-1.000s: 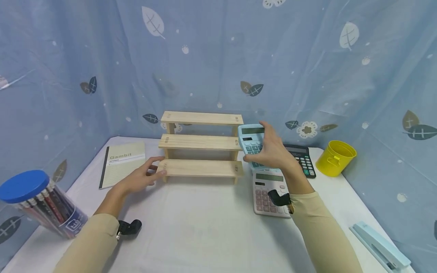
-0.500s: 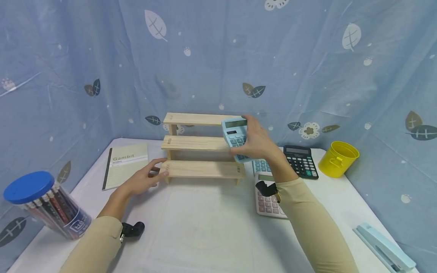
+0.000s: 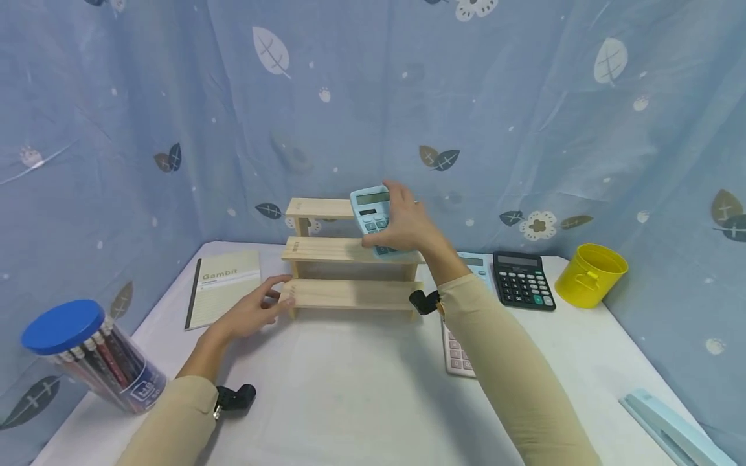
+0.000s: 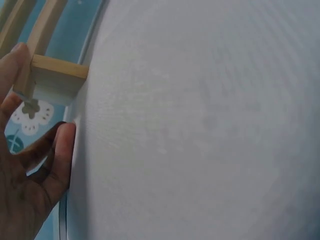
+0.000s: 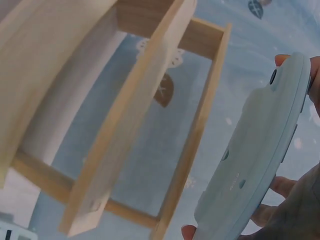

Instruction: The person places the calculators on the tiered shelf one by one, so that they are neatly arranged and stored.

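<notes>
hands at work over a white-covered table [image 3: 350,395]: the person's right hand [image 3: 408,226] grips a light blue plastic pocket calculator [image 3: 370,210] by its edges, fingers wrapped over the keypad face, and holds it tilted with its lower end at the middle step of a three-tier pale wooden step shelf [image 3: 350,246]. seen from the right wrist, the calculator's grey-blue back [image 5: 255,160] is in the air beside the shelf's slats [image 5: 135,110], thumb and fingertips pinching the rim, a hold that likely keeps the display facing outward. whether the lower edge already touches the step cannot be told. the left hand [image 3: 250,310] lies flat on the cloth with fingers relaxed and straight, fingertips against the left end of the lowest step [image 4: 55,75], seemingly to steady the shelf against sliding. to the right a pink calculator [image 3: 457,353] lies partly hidden by the sleeve, with a second light blue calculator [image 3: 474,265] and a black desk calculator [image 3: 521,281] beyond it, then a yellow metal pail [image 3: 591,275]. a cream notebook marked gambit [image 3: 224,288] lies left of the shelf, a clear tub of pencils with a blue lid [image 3: 87,356] nearer the camera, and a pale blue stapler [image 3: 676,430] at the lower right edge.
</notes>
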Tool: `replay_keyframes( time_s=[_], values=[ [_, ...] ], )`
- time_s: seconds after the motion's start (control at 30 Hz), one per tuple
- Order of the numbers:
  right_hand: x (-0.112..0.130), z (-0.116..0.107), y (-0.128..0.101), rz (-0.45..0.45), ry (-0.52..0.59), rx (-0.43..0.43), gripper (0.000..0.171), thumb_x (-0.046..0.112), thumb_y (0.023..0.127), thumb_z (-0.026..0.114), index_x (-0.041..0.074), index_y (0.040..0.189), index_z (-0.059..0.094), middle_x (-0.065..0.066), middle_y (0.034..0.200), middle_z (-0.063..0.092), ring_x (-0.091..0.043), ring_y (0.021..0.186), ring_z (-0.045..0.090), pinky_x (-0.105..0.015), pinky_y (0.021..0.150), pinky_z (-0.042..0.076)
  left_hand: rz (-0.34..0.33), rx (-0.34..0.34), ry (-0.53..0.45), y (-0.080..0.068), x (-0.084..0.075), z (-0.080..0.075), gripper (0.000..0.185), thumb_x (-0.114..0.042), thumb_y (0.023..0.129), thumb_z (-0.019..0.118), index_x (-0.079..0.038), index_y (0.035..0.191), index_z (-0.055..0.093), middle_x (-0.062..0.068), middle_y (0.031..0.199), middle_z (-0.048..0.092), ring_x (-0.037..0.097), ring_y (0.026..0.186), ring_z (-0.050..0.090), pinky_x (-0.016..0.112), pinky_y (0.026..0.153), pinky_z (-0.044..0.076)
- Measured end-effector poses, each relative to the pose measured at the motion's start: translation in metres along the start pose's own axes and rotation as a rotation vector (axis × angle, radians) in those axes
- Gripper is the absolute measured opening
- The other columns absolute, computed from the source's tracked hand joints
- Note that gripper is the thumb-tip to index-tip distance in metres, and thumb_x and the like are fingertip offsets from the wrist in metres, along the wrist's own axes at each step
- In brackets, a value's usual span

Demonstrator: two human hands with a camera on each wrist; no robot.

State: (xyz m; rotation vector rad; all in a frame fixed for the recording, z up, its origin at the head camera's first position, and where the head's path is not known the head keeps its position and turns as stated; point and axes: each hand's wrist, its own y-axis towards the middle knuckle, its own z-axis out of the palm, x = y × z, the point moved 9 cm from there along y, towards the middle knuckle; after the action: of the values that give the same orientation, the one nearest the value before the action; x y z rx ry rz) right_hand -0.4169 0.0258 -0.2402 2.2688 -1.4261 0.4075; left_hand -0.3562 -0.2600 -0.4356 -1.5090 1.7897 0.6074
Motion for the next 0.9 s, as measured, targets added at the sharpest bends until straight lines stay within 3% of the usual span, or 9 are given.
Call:
replay_keyframes(
  time_s=[0.17,0.33,0.7,0.9],
  values=[
    [0.011,0.01,0.013,0.036,0.013,0.025,0.12,0.047,0.073,0.084,0.023,0.165,0.01,-0.011,0.169,0.013,-0.046,0.13,0.037,-0.058,0.097,0.048,-0.02,-0.001,0.016,-0.003,0.002,0.001,0.076,-0.062,0.1,0.057,-0.033,0.162,0.024,0.025,0.15,0.044,0.032,0.111,0.068,0.043,0.087,0.056],
    [0.012,0.02,0.025,0.077,0.001,0.02,0.116,0.048,0.075,0.084,0.031,0.165,0.012,-0.011,0.171,0.006,-0.051,0.142,0.028,-0.062,0.099,0.047,-0.011,0.011,0.017,-0.001,0.001,0.0,0.075,-0.061,0.1,0.056,-0.035,0.162,0.024,0.025,0.151,0.043,0.032,0.11,0.068,0.043,0.086,0.056],
    [0.014,0.041,0.045,0.138,-0.03,0.006,0.102,0.054,0.079,0.079,0.032,0.163,0.026,-0.01,0.172,0.008,-0.049,0.146,0.025,-0.064,0.115,0.03,-0.013,0.027,-0.01,-0.003,0.004,0.004,0.076,-0.06,0.1,0.057,-0.033,0.163,0.023,0.023,0.151,0.043,0.033,0.112,0.067,0.043,0.087,0.055],
    [0.021,0.042,0.055,0.142,-0.005,-0.063,0.093,0.053,0.077,0.08,0.027,0.156,0.04,-0.01,0.167,0.019,-0.042,0.136,0.034,-0.056,0.109,0.034,0.008,0.007,-0.008,-0.002,0.001,-0.001,0.076,-0.059,0.101,0.057,-0.031,0.163,0.025,0.024,0.149,0.045,0.033,0.113,0.067,0.042,0.086,0.056]
  ],
)
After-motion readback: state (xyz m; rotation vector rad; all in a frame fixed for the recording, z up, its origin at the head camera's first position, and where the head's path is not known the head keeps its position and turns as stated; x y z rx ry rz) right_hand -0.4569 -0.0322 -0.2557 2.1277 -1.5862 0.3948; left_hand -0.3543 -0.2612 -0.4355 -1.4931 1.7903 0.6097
